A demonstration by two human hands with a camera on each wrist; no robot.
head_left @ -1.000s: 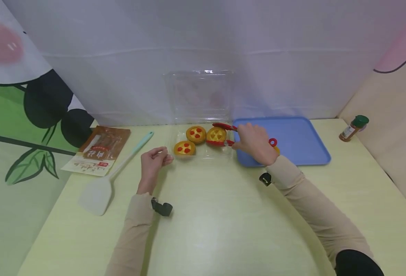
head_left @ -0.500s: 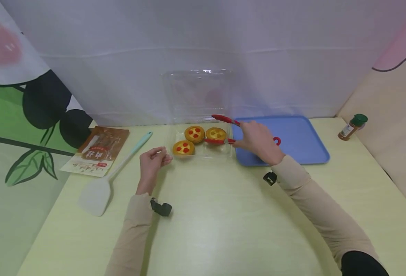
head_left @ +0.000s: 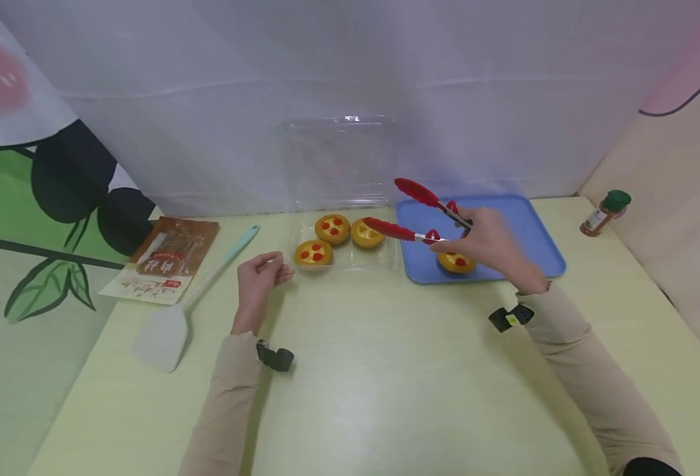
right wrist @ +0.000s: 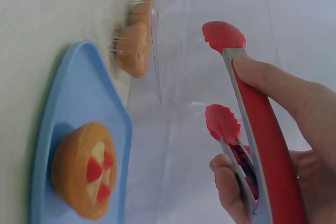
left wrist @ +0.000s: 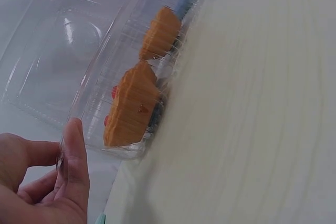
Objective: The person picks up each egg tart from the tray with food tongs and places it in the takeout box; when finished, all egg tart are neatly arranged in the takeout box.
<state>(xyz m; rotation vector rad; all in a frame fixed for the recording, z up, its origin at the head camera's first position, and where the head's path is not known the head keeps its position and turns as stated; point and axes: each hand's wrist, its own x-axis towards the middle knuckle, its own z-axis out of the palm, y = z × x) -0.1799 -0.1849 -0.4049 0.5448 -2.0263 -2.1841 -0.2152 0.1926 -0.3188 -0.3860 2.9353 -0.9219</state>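
Observation:
A clear plastic clamshell box (head_left: 358, 266) stands with its lid raised against the back curtain. Inside are two tarts (head_left: 313, 253) with red pieces on top and a plain yellow tart (head_left: 366, 235). My left hand (head_left: 257, 279) pinches the box's near left edge between thumb and fingers, as the left wrist view shows. My right hand (head_left: 489, 243) grips red-tipped tongs (head_left: 390, 229), which are spread wide with nothing between their tips. They hang over the left part of the blue tray (head_left: 525, 231), one tip overlapping the yellow tart in the head view. Another red-topped tart (right wrist: 86, 171) lies on the tray.
To the left lie a brown and white food packet (head_left: 174, 254) and a white spatula (head_left: 165, 336) with a mint-coloured handle. A small green-capped seasoning bottle (head_left: 605, 213) stands at the table's right edge. A pale curtain (head_left: 219, 152) closes off the back.
The right hand has lifted the tongs off the yellow tart and carried them right over the tray, their arms now wider apart. The left hand has kept its place at the box.

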